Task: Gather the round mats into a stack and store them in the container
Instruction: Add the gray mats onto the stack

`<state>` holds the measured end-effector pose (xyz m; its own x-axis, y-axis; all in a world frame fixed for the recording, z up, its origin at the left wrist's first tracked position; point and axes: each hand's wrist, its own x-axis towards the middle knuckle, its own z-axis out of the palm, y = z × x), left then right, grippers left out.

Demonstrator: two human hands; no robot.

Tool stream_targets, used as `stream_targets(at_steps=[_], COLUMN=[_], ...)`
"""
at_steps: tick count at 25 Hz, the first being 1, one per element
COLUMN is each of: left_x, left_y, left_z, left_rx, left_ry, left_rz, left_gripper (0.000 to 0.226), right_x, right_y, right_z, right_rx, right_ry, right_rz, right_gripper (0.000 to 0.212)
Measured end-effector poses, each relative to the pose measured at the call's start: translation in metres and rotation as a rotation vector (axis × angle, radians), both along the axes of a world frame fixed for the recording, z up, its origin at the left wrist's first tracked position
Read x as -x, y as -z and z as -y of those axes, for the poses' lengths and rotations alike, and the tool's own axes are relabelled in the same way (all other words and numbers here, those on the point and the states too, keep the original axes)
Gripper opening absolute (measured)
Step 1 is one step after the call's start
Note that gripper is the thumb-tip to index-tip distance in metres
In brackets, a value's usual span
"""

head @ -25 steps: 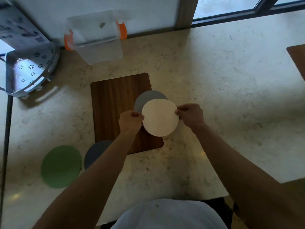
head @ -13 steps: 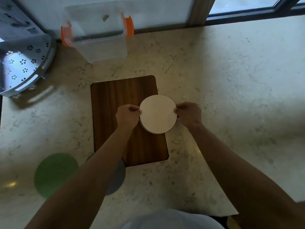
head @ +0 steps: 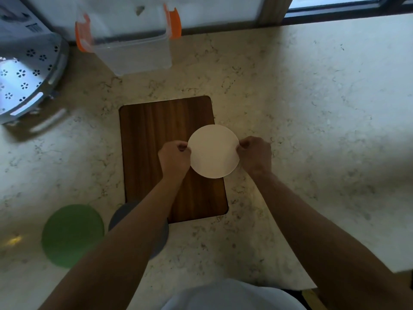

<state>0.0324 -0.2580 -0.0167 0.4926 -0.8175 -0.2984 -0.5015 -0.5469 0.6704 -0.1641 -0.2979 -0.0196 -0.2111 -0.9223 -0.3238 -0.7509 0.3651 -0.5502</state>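
A white round mat [head: 213, 151] lies over the right edge of the brown wooden board [head: 156, 130]; it covers the grey mat seen earlier, which is hidden now. My left hand [head: 174, 158] pinches its left rim and my right hand [head: 256, 154] pinches its right rim. A green round mat [head: 71, 234] lies on the counter at the lower left. Beside it a dark grey round mat [head: 121, 214] is mostly hidden under my left forearm. The clear container [head: 134, 50] with orange clips stands at the back by the wall.
A metal tray with flower-shaped holes [head: 24, 79] sits at the far left. The marble counter [head: 312, 130] stretches to the right. A window frame [head: 335, 12] runs along the back right. The counter's front edge is near my body.
The white mat moved from overlapping the grey mat to lying squarely on top of it, hiding it. Both hands kept hold of the rims. The camera view shifted.
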Motion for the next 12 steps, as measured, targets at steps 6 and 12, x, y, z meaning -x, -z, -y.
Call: stream_targets(at_steps=[6,12], left_x=[0.007,0.013], left_y=[0.003,0.006], left_z=[0.003,0.015], left_rx=[-0.058,-0.197], left_ry=[0.026,-0.023], left_rz=[0.106,0.117], left_gripper=[0.015,0.010], right_x=[-0.004,-0.012], right_y=[-0.003,-0.006], right_z=[-0.003,-0.004], right_rx=[0.013,-0.022], right_ry=[0.013,0.073], right_rz=[-0.018,-0.046], right_gripper=[0.019,0.016])
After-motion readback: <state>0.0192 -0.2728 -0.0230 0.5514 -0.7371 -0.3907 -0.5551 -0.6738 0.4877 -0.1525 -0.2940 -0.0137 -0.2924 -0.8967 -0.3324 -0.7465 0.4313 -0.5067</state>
